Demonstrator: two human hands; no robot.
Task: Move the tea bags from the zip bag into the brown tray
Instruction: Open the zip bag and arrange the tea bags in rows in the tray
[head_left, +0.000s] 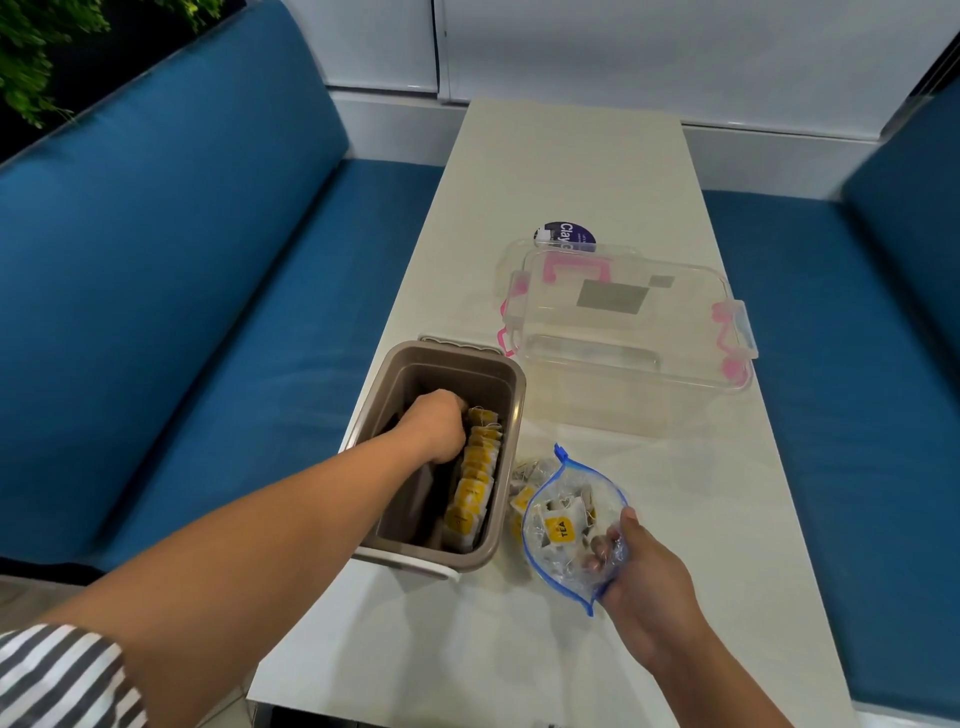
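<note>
pale worktop (571, 156) between blue benches (208, 260). tea bags (475, 493), white with yellow tags, stand filed along the right wall of the brown tray (511, 415); more wait in the zip bag (566, 525) just right. left hand (435, 426) curls inside the tray, grasp unclear; right hand (644, 577) grips the bag. best slot each upright against the row.

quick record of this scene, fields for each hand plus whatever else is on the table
left hand: curled inside the brown tray, beside the row of tea bags; grip hidden
right hand: holds the zip bag, more tea bags inside
also on table: clear box with pink latches
</note>
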